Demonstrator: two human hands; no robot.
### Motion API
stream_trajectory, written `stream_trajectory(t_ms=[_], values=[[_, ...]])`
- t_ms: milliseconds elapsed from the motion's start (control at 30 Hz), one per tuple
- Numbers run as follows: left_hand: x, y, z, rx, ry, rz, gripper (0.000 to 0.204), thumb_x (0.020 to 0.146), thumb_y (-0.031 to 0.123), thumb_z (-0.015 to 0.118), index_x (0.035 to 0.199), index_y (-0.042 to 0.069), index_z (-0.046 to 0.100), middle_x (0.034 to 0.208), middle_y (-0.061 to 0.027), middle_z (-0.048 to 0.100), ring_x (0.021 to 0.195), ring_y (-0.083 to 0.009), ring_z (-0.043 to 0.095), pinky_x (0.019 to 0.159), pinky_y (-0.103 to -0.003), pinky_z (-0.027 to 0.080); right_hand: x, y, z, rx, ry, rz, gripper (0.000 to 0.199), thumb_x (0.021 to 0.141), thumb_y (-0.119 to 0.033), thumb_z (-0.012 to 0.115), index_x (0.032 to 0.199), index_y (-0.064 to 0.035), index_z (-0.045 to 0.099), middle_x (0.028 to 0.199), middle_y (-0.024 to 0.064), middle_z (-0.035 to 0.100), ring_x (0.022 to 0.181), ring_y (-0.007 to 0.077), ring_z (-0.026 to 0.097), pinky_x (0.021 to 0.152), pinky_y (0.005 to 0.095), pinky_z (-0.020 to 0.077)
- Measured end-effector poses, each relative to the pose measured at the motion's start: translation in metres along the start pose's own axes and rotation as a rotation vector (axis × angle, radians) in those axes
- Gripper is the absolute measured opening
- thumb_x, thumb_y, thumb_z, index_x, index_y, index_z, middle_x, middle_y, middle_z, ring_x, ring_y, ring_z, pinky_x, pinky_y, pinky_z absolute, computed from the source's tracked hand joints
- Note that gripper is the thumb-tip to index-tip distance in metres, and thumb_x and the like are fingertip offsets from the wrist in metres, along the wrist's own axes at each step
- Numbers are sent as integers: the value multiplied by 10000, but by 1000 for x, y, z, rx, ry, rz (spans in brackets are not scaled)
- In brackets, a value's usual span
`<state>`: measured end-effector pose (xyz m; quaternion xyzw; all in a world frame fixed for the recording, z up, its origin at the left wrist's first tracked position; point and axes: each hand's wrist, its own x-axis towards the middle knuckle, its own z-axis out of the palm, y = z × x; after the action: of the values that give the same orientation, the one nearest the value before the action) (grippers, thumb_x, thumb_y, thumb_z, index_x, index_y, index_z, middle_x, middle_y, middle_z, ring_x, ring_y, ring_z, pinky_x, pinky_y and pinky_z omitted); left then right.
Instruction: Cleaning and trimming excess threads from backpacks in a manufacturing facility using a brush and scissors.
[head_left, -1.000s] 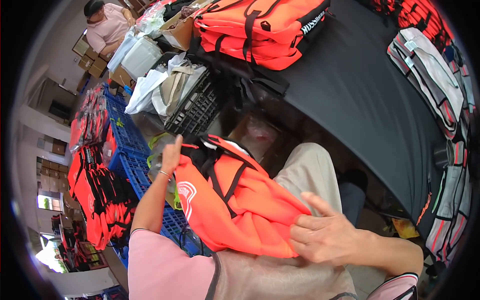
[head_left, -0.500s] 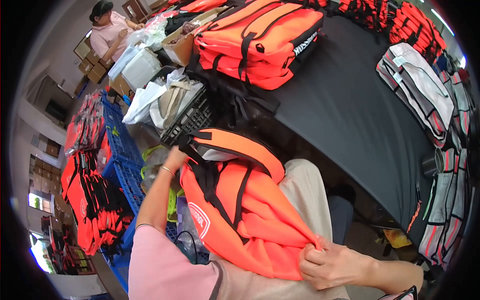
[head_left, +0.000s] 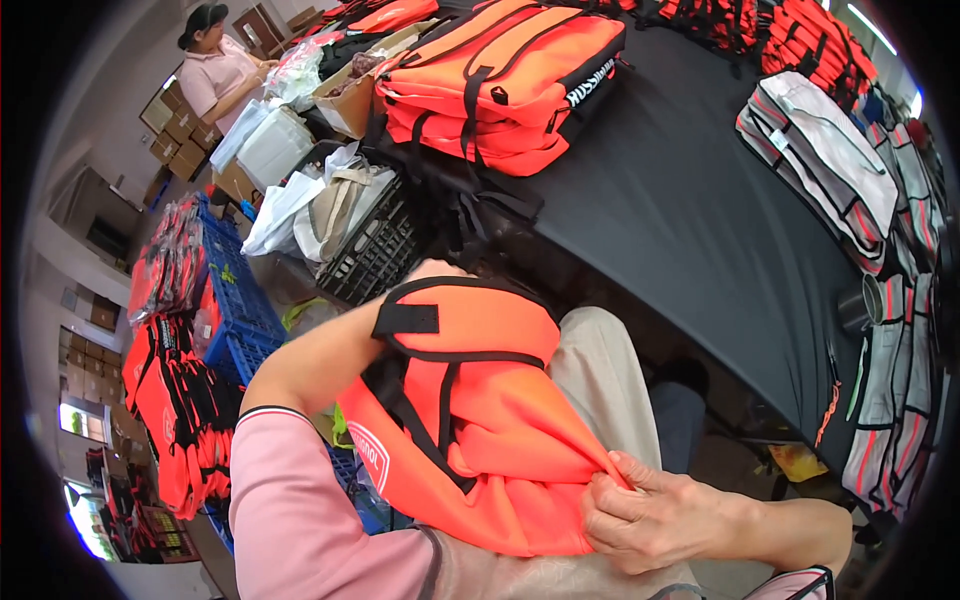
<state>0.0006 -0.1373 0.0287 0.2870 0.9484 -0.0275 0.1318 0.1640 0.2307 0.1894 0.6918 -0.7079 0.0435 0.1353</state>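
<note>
An orange backpack (head_left: pixel 500 430) with black trim and straps lies across my lap, its fabric in loose folds. My right hand (head_left: pixel 650 512) is closed on the backpack's lower right edge, pinching the orange cloth between thumb and fingers. At the far end, my left hand (head_left: pixel 441 270) reaches behind the orange flap (head_left: pixel 480 318), which is edged in black and has a black tab at its left end. The flap hides the fingers of that hand. Black webbing straps (head_left: pixel 410 415) run down the left side of the bag near a white printed emblem.
Stacked orange bags (head_left: pixel 500 85) sit on a black-covered table (head_left: pixel 690 200) ahead. Grey-white bags (head_left: pixel 825 165) line its right side. A black crate (head_left: pixel 380 245) of cloth pieces stands at left, by blue plastic crates (head_left: pixel 235 300) and hanging orange bags (head_left: pixel 175 420). Another person (head_left: pixel 218 75) works far left.
My left hand has moved right and behind the flap from the bag's far left corner. The flap now lies broader, facing me. My right hand keeps its grip, shifted slightly left.
</note>
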Motion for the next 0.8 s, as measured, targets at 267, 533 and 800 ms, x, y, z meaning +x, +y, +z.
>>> stream_trajectory(t_ms=[267,533,800], values=[[-76,-131,120,-507,-136,29,354,890,263,600,1187,72,589,948,-152,704,840,-336,676,736,-375,539,-70,-13,16,11,-11,198,96,668,-199,612,740,-141,590,932,2,620,870,111,635,915,384,534],[-147,-17,39,-1631,196,-974,598,972,490,524,1308,-5,543,1339,-96,577,1149,-230,601,1010,-351,470,-101,-22,26,88,-43,442,78,657,-154,620,724,-134,585,951,-4,642,922,122,644,941,388,524],[-205,31,52,-1792,99,-669,1048,766,735,615,1550,157,229,1568,-34,290,1420,-250,295,1121,-497,235,-118,-33,66,271,205,887,228,569,-1,657,780,-42,582,964,72,660,808,252,643,642,339,531]])
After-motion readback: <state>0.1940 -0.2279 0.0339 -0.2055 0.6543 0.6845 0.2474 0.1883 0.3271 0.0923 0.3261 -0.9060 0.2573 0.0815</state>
